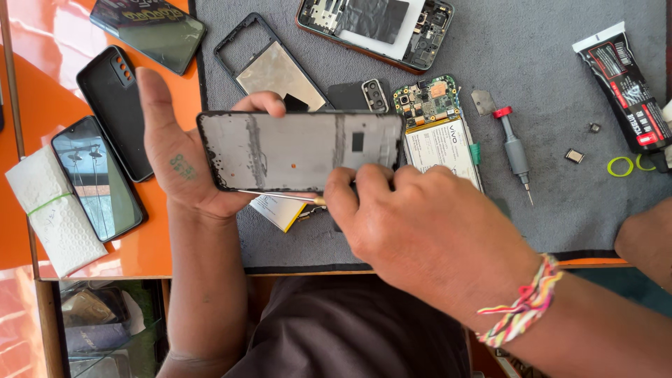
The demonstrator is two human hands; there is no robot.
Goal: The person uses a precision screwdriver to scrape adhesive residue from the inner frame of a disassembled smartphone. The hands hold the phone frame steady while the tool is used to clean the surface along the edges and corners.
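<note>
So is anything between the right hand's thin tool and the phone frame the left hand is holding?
Nothing visible. The left hand grips the phone frame by its left end, above the grey mat. The right hand holds the thin tool right along the frame's lower edge, with no gap showing.

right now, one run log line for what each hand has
left hand: holds phone frame above grey mat | right hand: thin metal tool at frame's lower edge | nearby: screwdriver, circuit board
</note>
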